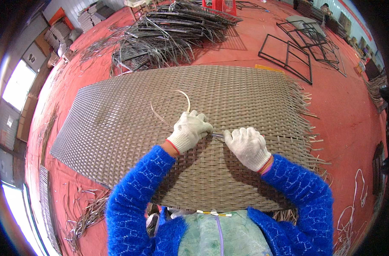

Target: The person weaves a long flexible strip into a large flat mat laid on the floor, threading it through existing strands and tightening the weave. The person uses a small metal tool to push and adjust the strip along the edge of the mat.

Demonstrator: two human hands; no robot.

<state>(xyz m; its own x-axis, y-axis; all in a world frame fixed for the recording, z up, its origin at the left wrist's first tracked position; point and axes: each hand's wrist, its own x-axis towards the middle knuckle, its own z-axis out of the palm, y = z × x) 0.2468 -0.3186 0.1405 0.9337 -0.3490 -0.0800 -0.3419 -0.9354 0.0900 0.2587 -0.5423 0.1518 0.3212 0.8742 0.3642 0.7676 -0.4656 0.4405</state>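
Our gloved hands work at the middle of a woven mat (228,98) on the red floor (352,115).
Our left hand (189,130) pinches a pale loose strip (177,104) (curling upward); our right hand (247,147) is closed round a thin metal tool (218,136).

A red floor (352,115) runs through the whole workshop, scattered with loose strips (thickest at the lower left). Black metal frames (303,47) lie flat at the upper right, a heap of woven panels (177,30) at the top. Bright daylight enters through a window (17,85) at left.
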